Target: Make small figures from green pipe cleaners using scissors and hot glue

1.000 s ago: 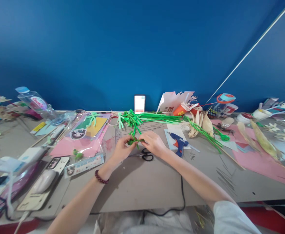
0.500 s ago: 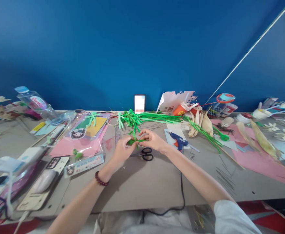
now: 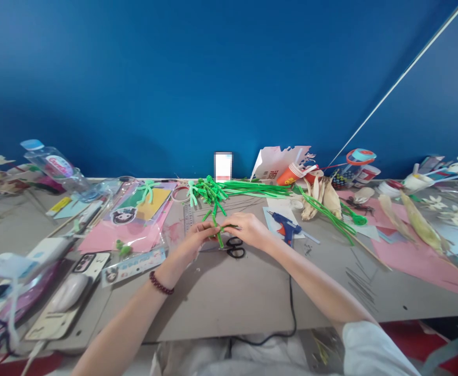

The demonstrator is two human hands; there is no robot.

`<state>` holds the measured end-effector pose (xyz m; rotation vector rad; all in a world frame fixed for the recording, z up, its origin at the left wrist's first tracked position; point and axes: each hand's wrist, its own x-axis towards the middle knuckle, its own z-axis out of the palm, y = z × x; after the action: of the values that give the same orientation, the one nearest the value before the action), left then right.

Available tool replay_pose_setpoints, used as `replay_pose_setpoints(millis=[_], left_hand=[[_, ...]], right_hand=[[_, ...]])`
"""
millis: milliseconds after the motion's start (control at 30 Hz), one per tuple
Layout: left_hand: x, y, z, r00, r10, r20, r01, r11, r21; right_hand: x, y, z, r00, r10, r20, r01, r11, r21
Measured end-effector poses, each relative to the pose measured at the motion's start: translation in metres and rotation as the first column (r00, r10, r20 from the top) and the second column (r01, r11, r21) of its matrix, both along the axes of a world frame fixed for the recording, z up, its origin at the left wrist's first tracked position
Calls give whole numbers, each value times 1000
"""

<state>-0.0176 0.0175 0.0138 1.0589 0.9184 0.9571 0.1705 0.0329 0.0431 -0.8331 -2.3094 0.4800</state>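
Note:
Green pipe cleaners point(image 3: 220, 239) are pinched between my two hands at the middle of the table. My left hand point(image 3: 200, 236) has its fingertips closed on them from the left. From the right, my right hand point(image 3: 244, 228) is closed on a green strand, its fingers partly hidden behind the back of the hand. Black-handled scissors point(image 3: 235, 251) lie on the table just below my right hand. Just beyond my hands is a pile of bent green pipe cleaners point(image 3: 210, 192), with a bundle of straight green pipe cleaners point(image 3: 256, 188) reaching right from it.
A blue glue gun point(image 3: 285, 225) lies right of my hands, its black cable point(image 3: 292, 308) running down over the table edge. Left are pink sheets in a clear bag point(image 3: 150, 230), a phone point(image 3: 90, 261), a white mouse point(image 3: 71, 292) and a bottle point(image 3: 54, 164). Dried husks point(image 3: 323, 198) lie right.
My right hand has turned so that its back faces up more, and its fingers have drawn in. The green strand now points downward between my hands.

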Motion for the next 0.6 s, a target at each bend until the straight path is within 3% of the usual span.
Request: replay_pose_setpoints(millis=[133,233,300,367,533,600], left_hand=[[3,-3,3,983,103,-150,-75,981,178],[6,-7,7,923,222,-314,-79,908,412],[7,-10,9,881,304,-364,-62,835,547],[7,-13,9,865,346,-363,-50,779,625],[7,-16,3,858,360,-365,-20,735,677],[6,-14,2,861,354,-365,-15,736,677]], right_hand=[[-3,-2,2,988,-110,-111,92,983,-156],[-4,-3,2,964,-202,-170,126,919,-375],[-4,0,-1,945,-251,-211,97,828,-552],[-3,4,-5,921,-286,-265,13,703,-711],[-2,13,-14,859,-364,-360,-239,336,-911],[-1,14,-14,859,-358,-367,-260,313,-913]])
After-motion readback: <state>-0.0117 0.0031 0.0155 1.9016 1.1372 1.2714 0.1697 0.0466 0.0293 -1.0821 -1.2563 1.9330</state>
